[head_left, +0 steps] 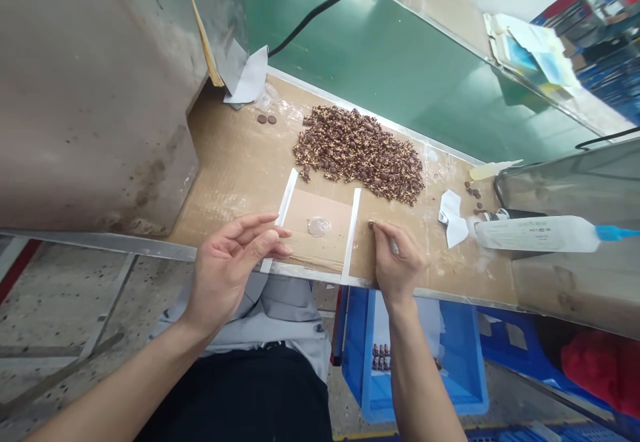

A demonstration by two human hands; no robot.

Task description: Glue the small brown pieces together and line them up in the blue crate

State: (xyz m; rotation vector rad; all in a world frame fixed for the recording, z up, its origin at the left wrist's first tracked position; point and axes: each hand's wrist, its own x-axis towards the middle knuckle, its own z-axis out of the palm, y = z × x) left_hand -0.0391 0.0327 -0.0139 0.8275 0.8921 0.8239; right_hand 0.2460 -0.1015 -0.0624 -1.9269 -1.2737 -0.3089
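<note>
My left hand hovers at the near edge of the cardboard-covered bench, fingers loosely curved and apart, holding nothing; its fingertips are by the left white strip. My right hand rests on the bench right of the second white strip, fingers pinched on a small brown part. Between the strips lies a small clear blob. A heap of small brown parts lies further back.
A grey metal housing stands at the left. A large syringe with a blue tip and white paper scraps lie to the right. A green panel backs the bench. A blue crate sits below.
</note>
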